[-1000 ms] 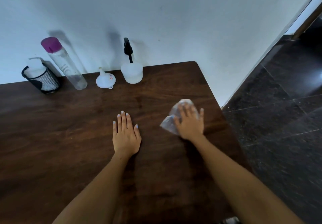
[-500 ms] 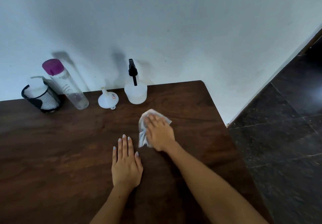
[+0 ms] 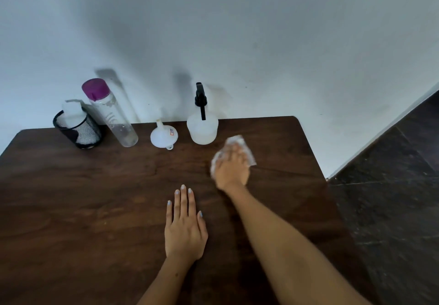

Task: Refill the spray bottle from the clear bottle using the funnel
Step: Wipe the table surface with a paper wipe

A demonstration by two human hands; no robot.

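A white spray bottle with a black pump head stands at the back of the dark wooden table, near the wall. Left of it a white funnel sits mouth-down with its spout up. Further left stands a tall clear bottle with a purple cap. My right hand presses a crumpled white tissue flat on the table, just right of and in front of the spray bottle; the hand is blurred. My left hand lies flat on the table with fingers straight.
A black mesh cup holding a white container stands at the back left beside the clear bottle. The white wall runs directly behind the objects. The table's right edge drops to a dark tiled floor.
My right hand slid the tissue from the right side toward the middle, then back to the right near the spray bottle. My left hand has stayed flat. The view has tilted up.
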